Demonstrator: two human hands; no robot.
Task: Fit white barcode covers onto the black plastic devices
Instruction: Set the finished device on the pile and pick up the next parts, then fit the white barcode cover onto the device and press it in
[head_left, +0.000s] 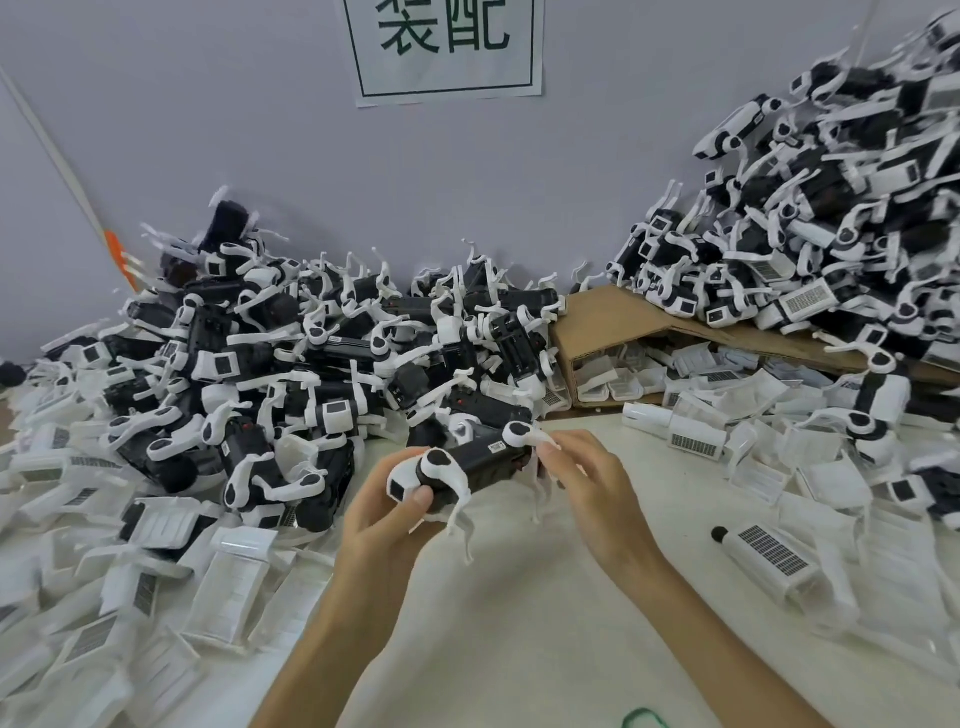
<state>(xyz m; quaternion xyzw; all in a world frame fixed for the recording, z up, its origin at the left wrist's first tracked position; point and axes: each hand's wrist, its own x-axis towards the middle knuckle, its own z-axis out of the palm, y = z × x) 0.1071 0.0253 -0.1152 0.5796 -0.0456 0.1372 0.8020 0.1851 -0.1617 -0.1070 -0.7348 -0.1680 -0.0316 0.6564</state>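
So the black device is up over the white tabletop, slung between both hands. The left hand has its fingers curled under the left end and the thumb clamped on the front, right by a white cap with a small dark square on it. The right hand pinches the other end, fingertips closed on the rounded white bit there. Those fingers cover most of that end, and honestly I can't tell whether a barcode cover is on this one. Thin white legs dangle off the underside, a bit blurry.

The body is a matte black plastic bar with glossy white blobby joints. The loose white barcode covers are flat, slightly see-through trays with ribbed insides. A single cover lying at the right shows its barcode grid.

There's a big heap of devices behind the hands. A second heap on the right spills over a crushed brown cardboard box with more covers inside. The paper sign on the wall is cut off at the top.
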